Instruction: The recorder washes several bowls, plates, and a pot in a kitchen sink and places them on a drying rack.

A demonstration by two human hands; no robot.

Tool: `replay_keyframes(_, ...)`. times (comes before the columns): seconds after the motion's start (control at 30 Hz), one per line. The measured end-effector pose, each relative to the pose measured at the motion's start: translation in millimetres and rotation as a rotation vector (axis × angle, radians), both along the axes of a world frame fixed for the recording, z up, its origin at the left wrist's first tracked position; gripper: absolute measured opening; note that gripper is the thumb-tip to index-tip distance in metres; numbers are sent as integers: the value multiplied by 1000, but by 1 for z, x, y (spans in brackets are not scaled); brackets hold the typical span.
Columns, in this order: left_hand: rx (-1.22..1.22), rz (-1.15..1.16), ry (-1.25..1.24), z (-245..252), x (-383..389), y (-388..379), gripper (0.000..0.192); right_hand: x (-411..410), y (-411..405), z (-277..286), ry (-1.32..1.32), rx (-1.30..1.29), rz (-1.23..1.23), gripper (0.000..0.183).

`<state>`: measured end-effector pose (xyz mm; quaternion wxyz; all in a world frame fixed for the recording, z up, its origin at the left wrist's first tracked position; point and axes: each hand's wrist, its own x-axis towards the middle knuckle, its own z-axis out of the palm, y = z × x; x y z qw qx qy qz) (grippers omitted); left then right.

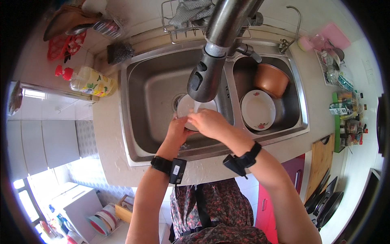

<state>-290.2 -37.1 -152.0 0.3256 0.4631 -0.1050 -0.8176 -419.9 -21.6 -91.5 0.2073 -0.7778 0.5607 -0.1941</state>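
Observation:
Over the large left basin of a stainless steel sink (152,122), my left hand (178,129) grips the near left edge of a white plate or shallow bowl (210,106). My right hand (208,122) is over its near side, fingers close to my left fingertips; whether it grips anything is hidden. Water runs from the dark pull-out faucet head (205,79) onto the dish and my right fingers. In the right basin a white dish with red flower prints (258,110) leans beside a copper-coloured pot (271,80).
A dish soap bottle (94,82) with a red pump and a steel wool scrubber (124,52) are left of the sink. Behind it hangs a wire rack (179,30) holding a mesh cloth. A small curved tap (294,27) rises at the back right. Wooden cutting boards (320,164) stand at the right.

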Motion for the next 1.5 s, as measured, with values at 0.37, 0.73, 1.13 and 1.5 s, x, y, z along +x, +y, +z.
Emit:
replay_keyframes(0.37,-70,-121,-67,28,-3,-13,40,-25,8,14,-78,165,-97,14)
replay_keyframes(0.73,-335,-186,-572,41,8,-26,61,-5,-10,-21,-594,618,-41,35)
replay_keyframes(1.13,-245,-253,-368,36,17,-25,57,-18,-8,-8,80,575,256,43)
replay_keyframes(1.5,-219,-239,-320,46,3,-18,51,-33,-1,-6,240,-65,143,39)
